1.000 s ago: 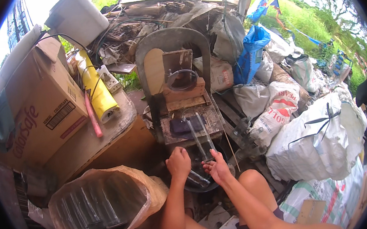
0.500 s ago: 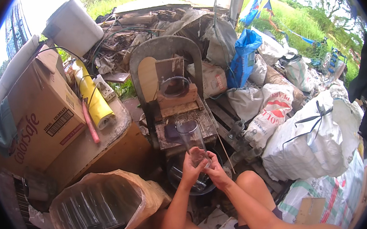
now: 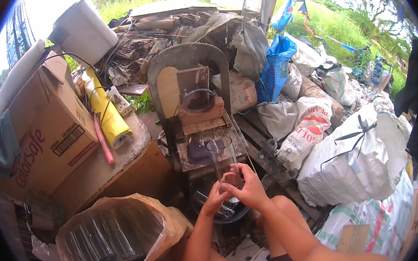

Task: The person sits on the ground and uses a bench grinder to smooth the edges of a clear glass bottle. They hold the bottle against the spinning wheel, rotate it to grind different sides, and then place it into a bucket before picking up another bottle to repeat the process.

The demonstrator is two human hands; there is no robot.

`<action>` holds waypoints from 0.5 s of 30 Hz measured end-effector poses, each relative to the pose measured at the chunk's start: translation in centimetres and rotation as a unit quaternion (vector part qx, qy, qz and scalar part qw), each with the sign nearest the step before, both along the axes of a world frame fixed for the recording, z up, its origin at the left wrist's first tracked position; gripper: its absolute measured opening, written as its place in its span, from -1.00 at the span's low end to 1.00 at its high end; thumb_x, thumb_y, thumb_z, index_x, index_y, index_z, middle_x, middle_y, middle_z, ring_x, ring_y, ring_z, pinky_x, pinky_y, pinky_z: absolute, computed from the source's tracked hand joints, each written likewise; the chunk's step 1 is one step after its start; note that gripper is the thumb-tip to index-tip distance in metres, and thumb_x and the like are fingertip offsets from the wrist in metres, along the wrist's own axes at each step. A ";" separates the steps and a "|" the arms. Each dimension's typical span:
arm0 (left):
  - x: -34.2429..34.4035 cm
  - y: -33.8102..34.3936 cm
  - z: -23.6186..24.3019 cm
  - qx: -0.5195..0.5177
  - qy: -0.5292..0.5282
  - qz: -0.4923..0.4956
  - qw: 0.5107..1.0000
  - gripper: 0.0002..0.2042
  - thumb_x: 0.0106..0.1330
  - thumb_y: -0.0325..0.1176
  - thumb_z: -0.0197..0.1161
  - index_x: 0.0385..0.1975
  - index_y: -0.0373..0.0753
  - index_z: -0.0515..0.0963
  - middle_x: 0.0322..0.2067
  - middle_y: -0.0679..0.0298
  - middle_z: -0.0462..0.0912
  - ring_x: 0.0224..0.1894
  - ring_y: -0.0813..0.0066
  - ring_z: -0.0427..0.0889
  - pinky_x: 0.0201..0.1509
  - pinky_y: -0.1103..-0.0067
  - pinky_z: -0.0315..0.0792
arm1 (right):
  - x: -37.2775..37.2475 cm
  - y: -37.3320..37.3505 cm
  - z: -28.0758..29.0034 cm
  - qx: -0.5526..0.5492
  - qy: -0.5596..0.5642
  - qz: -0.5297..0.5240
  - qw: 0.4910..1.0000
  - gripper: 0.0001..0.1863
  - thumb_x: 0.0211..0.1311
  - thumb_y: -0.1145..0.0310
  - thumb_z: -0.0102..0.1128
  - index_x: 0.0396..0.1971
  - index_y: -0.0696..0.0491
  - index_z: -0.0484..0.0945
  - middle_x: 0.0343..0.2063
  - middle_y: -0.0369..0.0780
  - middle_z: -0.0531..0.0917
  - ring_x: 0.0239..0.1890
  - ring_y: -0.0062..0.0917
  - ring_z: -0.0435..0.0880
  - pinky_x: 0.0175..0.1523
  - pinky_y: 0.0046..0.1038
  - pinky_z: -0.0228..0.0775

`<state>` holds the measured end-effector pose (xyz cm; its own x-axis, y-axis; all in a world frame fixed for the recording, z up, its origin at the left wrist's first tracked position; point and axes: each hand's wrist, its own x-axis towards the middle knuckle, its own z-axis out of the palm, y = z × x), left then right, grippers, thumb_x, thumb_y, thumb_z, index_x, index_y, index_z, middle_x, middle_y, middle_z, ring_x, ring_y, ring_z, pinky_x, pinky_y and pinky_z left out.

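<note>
Clear tall glass [image 3: 219, 154] held in front of the seated person, tilted, mouth up and away; left hand [image 3: 214, 199] clamped about its lower end, right hand [image 3: 253, 188] closed on its right side, fingers of both pressed to the wall; beyond the glass, a dark pad [image 3: 198, 153] on a worn wooden stand, partly seen through the rim; behind that, a wooden block [image 3: 201, 117] with a round clear piece above it, all framed by a grey chair back [image 3: 155, 78]; below the hands, a dark basin [image 3: 235, 216] with glassware inside, partly hidden by hands and wrists.

Left: open paper sack [image 3: 174, 224] of clear glasses [image 3: 105, 244], close by the left forearm; past it, a surface [image 3: 134, 141] crowded with cardboard box [image 3: 46, 126], yellow roll [image 3: 103, 107], pink stick [image 3: 102, 139].

Right: bare knee [image 3: 286, 205] beside the right forearm, hemming that side; farther out, bulging white sack [image 3: 346, 164]; blue bag [image 3: 277, 68] upright behind.
</note>
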<state>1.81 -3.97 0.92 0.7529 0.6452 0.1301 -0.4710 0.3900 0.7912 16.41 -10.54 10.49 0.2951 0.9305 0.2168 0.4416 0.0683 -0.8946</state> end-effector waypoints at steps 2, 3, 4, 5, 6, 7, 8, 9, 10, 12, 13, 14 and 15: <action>-0.1 0.2 -0.2 -0.028 -0.017 -0.027 0.999 -0.24 0.35 -0.03 0.59 0.44 -0.25 0.40 0.31 0.19 0.58 0.40 0.32 0.56 0.53 0.33 0.39 | -0.4 -0.3 0.3 -0.018 0.004 -0.004 1.000 -0.20 0.15 0.03 0.72 0.22 0.17 0.51 0.05 -0.09 0.70 0.10 -0.37 0.73 0.15 -0.29 0.63; -0.2 0.3 -0.4 -0.038 -0.030 -0.041 0.998 -0.19 0.33 0.00 0.60 0.47 -0.24 0.39 0.35 0.19 0.55 0.44 0.29 0.53 0.57 0.30 0.36 | -0.6 -0.5 0.3 -0.033 0.014 -0.005 0.999 -0.21 0.15 0.05 0.73 0.22 0.16 0.50 0.07 -0.13 0.68 0.13 -0.43 0.69 0.17 -0.33 0.61; -0.2 0.3 -0.5 -0.043 -0.034 -0.041 0.998 -0.19 0.32 0.02 0.60 0.46 -0.24 0.39 0.35 0.19 0.54 0.44 0.30 0.53 0.57 0.30 0.35 | -0.9 -0.6 0.2 -0.032 0.021 -0.007 0.999 -0.21 0.14 0.05 0.74 0.22 0.15 0.50 0.06 -0.14 0.67 0.12 -0.43 0.69 0.17 -0.33 0.61; -0.2 0.3 -0.7 -0.044 -0.041 -0.044 0.997 -0.18 0.32 0.05 0.60 0.45 -0.23 0.39 0.36 0.19 0.54 0.44 0.30 0.53 0.57 0.31 0.35 | -1.1 -0.7 0.0 -0.030 0.029 -0.010 0.999 -0.20 0.14 0.04 0.74 0.21 0.15 0.49 0.06 -0.14 0.66 0.11 -0.43 0.69 0.17 -0.33 0.61; -0.2 0.3 -0.8 -0.042 -0.053 -0.051 0.996 -0.17 0.31 0.07 0.61 0.45 -0.23 0.40 0.36 0.19 0.54 0.44 0.31 0.53 0.57 0.31 0.34 | -1.3 -0.8 -0.3 -0.030 0.044 -0.011 0.999 -0.19 0.13 0.04 0.75 0.21 0.15 0.49 0.05 -0.15 0.65 0.11 -0.43 0.69 0.17 -0.33 0.61; -0.2 0.3 -0.8 -0.043 -0.045 -0.052 0.997 -0.18 0.31 0.09 0.60 0.44 -0.23 0.40 0.36 0.19 0.54 0.44 0.30 0.53 0.57 0.31 0.35 | -1.5 -0.8 -0.5 -0.023 0.040 -0.016 0.999 -0.19 0.13 0.04 0.76 0.21 0.15 0.49 0.05 -0.15 0.64 0.10 -0.43 0.68 0.16 -0.33 0.61; -0.2 0.4 -0.8 -0.040 -0.041 -0.058 0.997 -0.18 0.30 0.10 0.60 0.43 -0.22 0.41 0.35 0.19 0.54 0.43 0.30 0.53 0.57 0.31 0.35 | -1.6 -0.8 -0.7 -0.017 0.043 -0.020 0.999 -0.19 0.13 0.04 0.76 0.21 0.14 0.48 0.04 -0.16 0.63 0.10 -0.43 0.68 0.16 -0.33 0.61; -0.2 0.4 -0.8 -0.036 -0.040 -0.066 0.996 -0.18 0.30 0.11 0.60 0.42 -0.22 0.41 0.35 0.20 0.54 0.43 0.30 0.54 0.57 0.31 0.35 | -1.7 -0.7 -0.9 -0.023 0.058 -0.028 0.998 -0.18 0.13 0.03 0.76 0.21 0.14 0.48 0.04 -0.16 0.62 0.09 -0.43 0.67 0.16 -0.33 0.61; -0.2 0.4 -0.7 -0.040 -0.036 -0.059 0.997 -0.19 0.31 0.12 0.60 0.41 -0.22 0.42 0.34 0.20 0.54 0.42 0.30 0.54 0.56 0.31 0.35 | -1.8 -0.8 -0.9 -0.007 0.040 -0.028 0.999 -0.18 0.12 0.03 0.76 0.22 0.14 0.48 0.05 -0.16 0.62 0.09 -0.43 0.67 0.16 -0.32 0.61; -0.1 0.3 -0.6 -0.042 -0.038 -0.052 0.997 -0.20 0.31 0.12 0.60 0.40 -0.23 0.42 0.32 0.20 0.55 0.41 0.31 0.55 0.55 0.31 0.36 | -2.0 -0.9 -0.9 -0.006 0.033 -0.040 0.999 -0.16 0.12 0.02 0.76 0.24 0.15 0.47 0.06 -0.14 0.61 0.09 -0.42 0.67 0.15 -0.31 0.60; 0.1 0.3 -0.5 -0.040 -0.029 -0.043 0.998 -0.25 0.32 0.07 0.59 0.37 -0.23 0.44 0.28 0.21 0.59 0.36 0.34 0.59 0.50 0.35 0.41 | -2.1 -1.0 -0.7 0.003 -0.013 -0.053 0.999 -0.17 0.11 0.03 0.76 0.22 0.16 0.49 0.06 -0.15 0.62 0.09 -0.42 0.67 0.15 -0.32 0.60; 0.2 0.3 -0.4 -0.036 -0.027 -0.036 0.998 -0.30 0.33 0.03 0.58 0.34 -0.23 0.47 0.23 0.22 0.64 0.31 0.37 0.64 0.45 0.39 0.45 | -2.3 -1.1 -0.6 0.008 -0.051 -0.069 0.996 -0.18 0.11 0.03 0.76 0.21 0.16 0.51 0.05 -0.15 0.62 0.09 -0.42 0.67 0.14 -0.32 0.60; 0.3 0.3 -0.2 -0.031 -0.026 -0.029 0.999 -0.35 0.35 -0.02 0.57 0.31 -0.23 0.49 0.19 0.23 0.68 0.25 0.41 0.68 0.40 0.43 0.50 | -2.4 -1.1 -0.4 0.014 -0.086 -0.085 0.993 -0.20 0.10 0.03 0.76 0.20 0.16 0.53 0.04 -0.15 0.62 0.09 -0.43 0.67 0.13 -0.32 0.59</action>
